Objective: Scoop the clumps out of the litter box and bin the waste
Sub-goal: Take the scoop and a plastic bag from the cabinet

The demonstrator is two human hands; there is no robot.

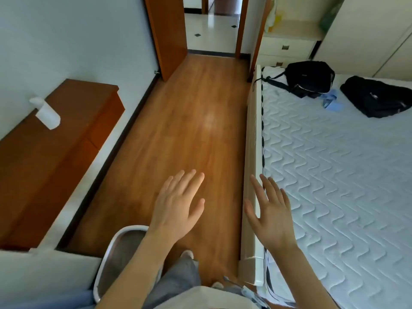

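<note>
- Litter box (116, 253): rounded white-rimmed tray, grey inside, on the wood-plank floor (189, 121) beneath your left forearm.
- Your left hand (176, 210) and right hand (273, 216): fingers straight, spread, holding nothing.
- Quilted mattress (334, 175): wavy stitching, right.

- Floor (196, 121): warm orange-brown wood grain, running toward 12 o'clock.
- Mattress (334, 175) at 3 o'clock: pale blue-white, quilted in a repeating wave pattern.
- Two bags (310, 79) at 1 o'clock: black; a light blue cloth (331, 101) between them.
- Cabinet (55, 141) at 9 o'clock: reddish brown, with a white cylinder (45, 112) on top.
- Bin (124, 253) at 6 o'clock: white rim, grey inside.
- Trousers (178, 277): grey.
</note>
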